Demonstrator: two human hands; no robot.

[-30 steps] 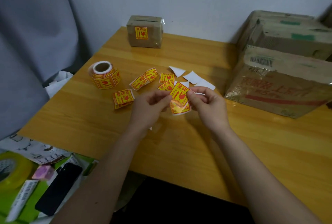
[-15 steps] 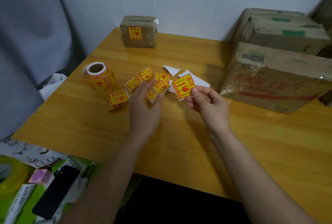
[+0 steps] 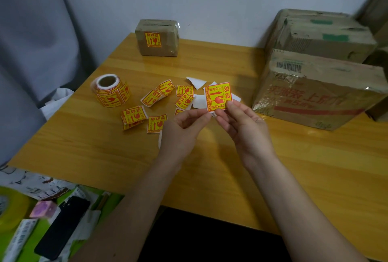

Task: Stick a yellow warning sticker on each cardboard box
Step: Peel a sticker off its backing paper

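While loose labels lie scattered at ten o'clock, the left hand (image 3: 184, 129) and right hand (image 3: 241, 123) both pinch one square yellow paper warning sticker (image 3: 218, 96) above the wooden table (image 3: 315, 167), the big brown cardboard box (image 3: 319, 91) at three o'clock.

A makeshift parcel-packing corner in a plain room: a wooden tabletop (image 3: 210, 169) pushed against a bare white wall, worn taped cardboard boxes (image 3: 319, 91) stacked on it, a roll of warning stickers (image 3: 111, 91), and tape and a phone (image 3: 63, 228) on the clutter beside it
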